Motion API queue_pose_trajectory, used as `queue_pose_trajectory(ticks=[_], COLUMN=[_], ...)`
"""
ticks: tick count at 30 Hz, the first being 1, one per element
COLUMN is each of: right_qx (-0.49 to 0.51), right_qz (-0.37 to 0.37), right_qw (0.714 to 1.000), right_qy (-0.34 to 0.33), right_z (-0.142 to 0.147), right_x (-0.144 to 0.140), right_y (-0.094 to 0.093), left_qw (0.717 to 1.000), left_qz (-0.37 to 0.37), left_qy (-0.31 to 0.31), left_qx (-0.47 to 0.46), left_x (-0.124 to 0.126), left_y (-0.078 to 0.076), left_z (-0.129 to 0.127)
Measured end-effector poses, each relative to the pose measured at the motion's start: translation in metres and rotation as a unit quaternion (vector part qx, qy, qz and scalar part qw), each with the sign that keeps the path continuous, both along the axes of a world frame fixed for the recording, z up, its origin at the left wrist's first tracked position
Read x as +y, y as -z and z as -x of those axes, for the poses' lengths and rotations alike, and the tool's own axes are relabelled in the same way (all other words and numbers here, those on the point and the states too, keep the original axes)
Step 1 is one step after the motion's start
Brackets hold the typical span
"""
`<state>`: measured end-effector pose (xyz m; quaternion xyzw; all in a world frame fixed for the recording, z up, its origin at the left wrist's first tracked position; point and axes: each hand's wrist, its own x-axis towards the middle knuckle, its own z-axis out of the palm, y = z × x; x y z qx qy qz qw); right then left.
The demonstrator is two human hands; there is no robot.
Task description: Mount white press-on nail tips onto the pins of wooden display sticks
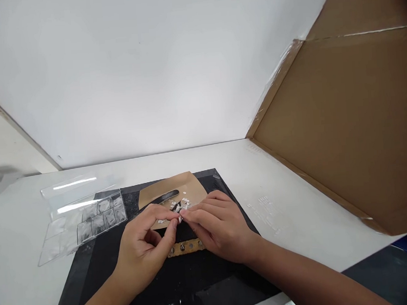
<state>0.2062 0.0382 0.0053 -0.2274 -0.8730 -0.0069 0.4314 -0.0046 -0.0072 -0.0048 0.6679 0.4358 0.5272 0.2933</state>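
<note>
The left hand (146, 248) and right hand (218, 229) meet fingertip to fingertip over the black mat (102, 254), both pinched narrow on one small white piece (179, 217). The piece looks thin, stiff and very light, so it probably slips easily; grip it by the edges with the fingertips only. Just below the fingers lies a tan strip (184, 247) with dark dots. Beyond, more white pieces (183, 203) sit on brown paper (188, 185) beside a dark file (166, 196). A clear compartment tray (85, 220) rests farther left.

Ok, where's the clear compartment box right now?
In the head view the clear compartment box lies open at the left, half on the black mat, just left of the left hand and the brown paper.
</note>
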Motion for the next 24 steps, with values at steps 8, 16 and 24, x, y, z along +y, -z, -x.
queue_pose_trajectory(ticks=[8, 16, 24], right_qx=[-0.022, -0.029, -0.044], right_qz=[-0.022, -0.007, -0.006], right_qw=[0.999, 0.999, 0.998], right_qy=[0.022, 0.045, 0.052], right_z=[0.0005, 0.0025, 0.0019], right_x=[0.0007, -0.0078, -0.0054], right_y=[0.0001, 0.0009, 0.0023], left_qw=[1.0, 0.999, 0.997], left_qz=[-0.001, 0.037, 0.073], left_qy=[-0.002, -0.025, 0.006], left_qx=[0.015, 0.001, -0.026], left_x=[0.001, 0.0003, 0.0017], left_y=[0.0032, 0.0035, 0.0062], left_z=[0.0008, 0.0003, 0.0003])
